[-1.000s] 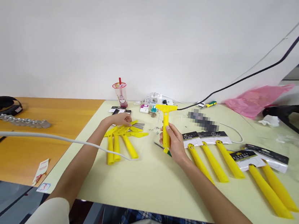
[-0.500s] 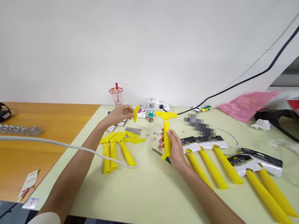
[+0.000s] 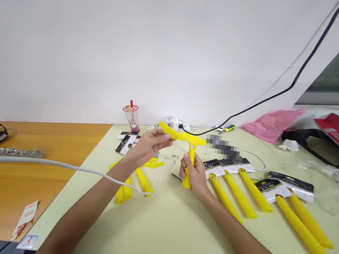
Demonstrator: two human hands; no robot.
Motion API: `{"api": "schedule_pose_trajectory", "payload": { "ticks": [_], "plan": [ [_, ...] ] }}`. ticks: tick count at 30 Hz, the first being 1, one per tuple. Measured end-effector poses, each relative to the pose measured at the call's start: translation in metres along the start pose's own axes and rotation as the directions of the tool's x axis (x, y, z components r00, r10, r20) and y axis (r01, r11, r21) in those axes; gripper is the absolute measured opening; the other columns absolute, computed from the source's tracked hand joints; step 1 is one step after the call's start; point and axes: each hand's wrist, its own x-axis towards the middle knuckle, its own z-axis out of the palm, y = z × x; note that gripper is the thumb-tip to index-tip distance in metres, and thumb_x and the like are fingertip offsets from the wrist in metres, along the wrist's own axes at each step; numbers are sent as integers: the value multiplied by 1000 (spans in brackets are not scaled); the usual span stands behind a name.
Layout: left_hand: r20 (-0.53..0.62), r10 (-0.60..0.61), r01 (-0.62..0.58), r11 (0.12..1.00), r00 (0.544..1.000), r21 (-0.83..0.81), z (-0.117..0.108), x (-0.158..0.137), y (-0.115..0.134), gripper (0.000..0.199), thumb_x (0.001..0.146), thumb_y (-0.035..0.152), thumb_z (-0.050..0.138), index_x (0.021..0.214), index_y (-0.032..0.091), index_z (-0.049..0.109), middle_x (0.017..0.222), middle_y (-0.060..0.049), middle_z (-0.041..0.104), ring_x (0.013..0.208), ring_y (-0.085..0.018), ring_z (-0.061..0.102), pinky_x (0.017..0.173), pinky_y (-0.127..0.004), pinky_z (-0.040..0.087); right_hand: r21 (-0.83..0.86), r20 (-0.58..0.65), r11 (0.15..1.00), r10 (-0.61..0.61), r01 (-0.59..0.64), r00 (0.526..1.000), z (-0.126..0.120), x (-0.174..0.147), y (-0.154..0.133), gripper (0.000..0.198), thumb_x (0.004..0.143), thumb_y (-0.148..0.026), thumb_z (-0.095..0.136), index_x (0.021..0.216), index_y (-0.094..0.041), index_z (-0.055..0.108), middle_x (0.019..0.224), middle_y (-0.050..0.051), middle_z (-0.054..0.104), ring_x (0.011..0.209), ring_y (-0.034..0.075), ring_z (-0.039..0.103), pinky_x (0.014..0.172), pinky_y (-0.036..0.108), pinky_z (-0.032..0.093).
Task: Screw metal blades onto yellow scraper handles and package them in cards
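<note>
My left hand (image 3: 150, 147) pinches a flat yellow scraper cover plate (image 3: 170, 131) between thumb and fingers. In my right hand (image 3: 197, 175) is a yellow scraper handle (image 3: 190, 158), gripped by its shaft with the T-shaped head upward. The plate's right end is level with the left end of that head; I cannot tell whether they touch. Under my left forearm lie several more yellow handles (image 3: 142, 181) and a loose cover plate (image 3: 153, 164), partly hidden. Small screws (image 3: 175, 157) lie scattered between my hands. A thin metal shaft (image 3: 176, 177) shows beside my right hand.
Several yellow handles (image 3: 260, 193) with black-and-white cards (image 3: 273, 187) lie at the right. A lidded cup (image 3: 132, 118) stands by the wall. A white cable (image 3: 60, 164) crosses in front of my left arm. A pink bag (image 3: 273, 125) lies at the back right.
My left hand has moved right with the cover plate, which has turned from upright to nearly level beside the scraper head. My right hand still holds the handle.
</note>
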Motion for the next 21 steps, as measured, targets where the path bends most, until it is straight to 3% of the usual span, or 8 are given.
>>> {"api": "schedule_pose_trajectory", "payload": {
  "ticks": [6,9,12,15,17,21],
  "plan": [
    [106,-178,185,981,978,-53,12,-8,-49,22,83,29,94,96,16,81,115,-13,82,121,-32,77,125,-56,51,-82,-101,991,-111,103,989,-1,-3,2,44,90,-61,82,96,-25,57,49,-12,50,37,11,45,40,24,41],
    [138,-214,216,976,967,1,16,-10,-52,29,81,32,95,103,17,84,122,-14,81,122,-32,75,121,-55,53,-110,-123,987,-130,117,984,-3,-3,1,43,90,-61,82,99,-25,59,48,-11,53,38,12,48,41,24,40],
    [226,-222,182,966,948,186,9,-5,-45,39,81,39,94,114,21,85,129,-14,80,124,-32,74,114,-52,55,-132,-124,985,-128,111,984,-3,-4,-3,44,89,-63,81,100,-25,62,47,-10,54,38,13,49,41,25,40],
    [283,-215,99,923,935,372,-15,8,-39,42,80,47,93,112,21,85,121,-14,82,118,-33,76,107,-49,57,-149,-122,983,-123,104,985,-1,-7,-8,44,90,-63,80,99,-24,63,46,-9,54,38,13,48,42,25,40],
    [205,-176,56,873,963,484,-40,19,-38,46,77,53,92,108,21,84,116,-15,83,109,-33,78,100,-48,60,-159,-126,982,-122,101,984,0,-8,-10,43,90,-63,80,95,-24,61,46,-9,54,38,12,48,42,25,39],
    [53,-82,13,653,995,757,-96,36,-44,49,68,60,93,94,20,82,101,-14,82,95,-31,77,91,-46,61,-173,-132,981,-116,92,984,-1,-7,-9,45,90,-63,80,86,-25,58,46,-8,54,38,12,47,42,25,39]
  ]
}}
